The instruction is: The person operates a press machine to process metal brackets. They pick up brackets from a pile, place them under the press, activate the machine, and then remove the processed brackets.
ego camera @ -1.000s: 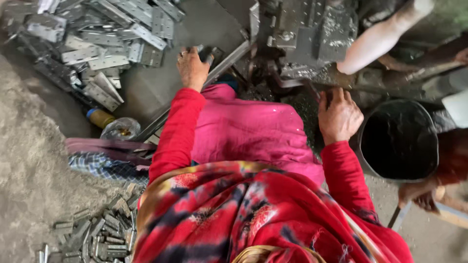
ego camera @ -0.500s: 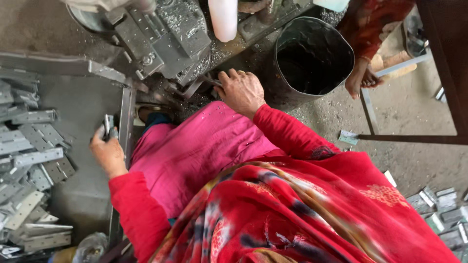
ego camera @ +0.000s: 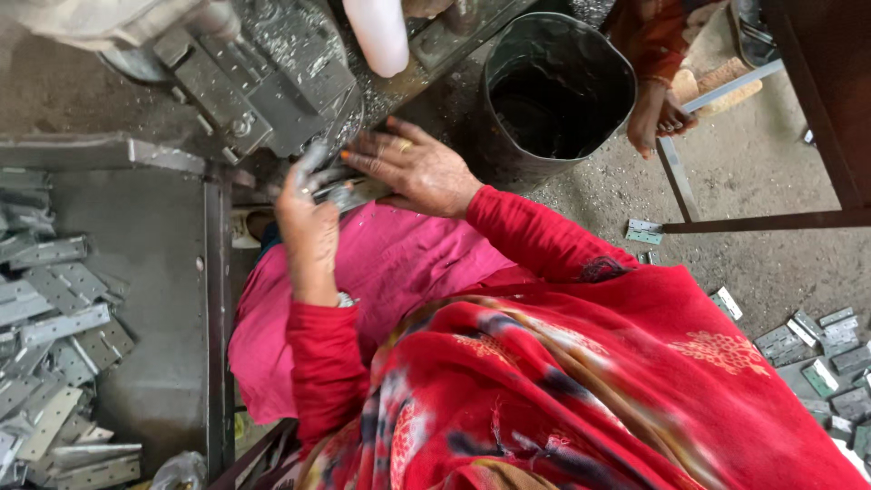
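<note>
Seen from above, a person in red sleeves and a bright pink garment works with both hands close together at the foot of a grey metal machine. The left hand (ego camera: pixel 307 210) is curled shut around a small flat metal piece (ego camera: pixel 356 192), a pale grey, hinge-like strip that sticks out from the fingers toward the right. The right hand (ego camera: pixel 413 168) lies open and flat, fingers spread and pointing left, its fingertips touching the same metal piece just beside the left hand; a ring shows on one finger. The piece sits right below the machine's lower edge, above the pink lap.

The machine (ego camera: pixel 259 77) is blocky, dull grey and sprinkled with fine metal shavings. A white cylinder (ego camera: pixel 378 34) hangs down next to it at the top of the view.

To the left of the person, a shallow grey metal tray (ego camera: pixel 163 299) holds a loose heap of similar flat hinge plates (ego camera: pixel 54 318) along its left side. These are silvery, rectangular, and lie at all angles.

To the right of the hands, a black bucket (ego camera: pixel 553 86) stands on the floor, dark inside. Beyond it, another person's hand (ego camera: pixel 658 113), with an orange-red sleeve, rests near a thin metal frame bar (ego camera: pixel 726 86).

The concrete floor (ego camera: pixel 753 181) is dusty. A pair of small hinge plates (ego camera: pixel 644 231) lies on it near the frame, and more scattered plates (ego camera: pixel 830 358) are piled at the lower right.
</note>
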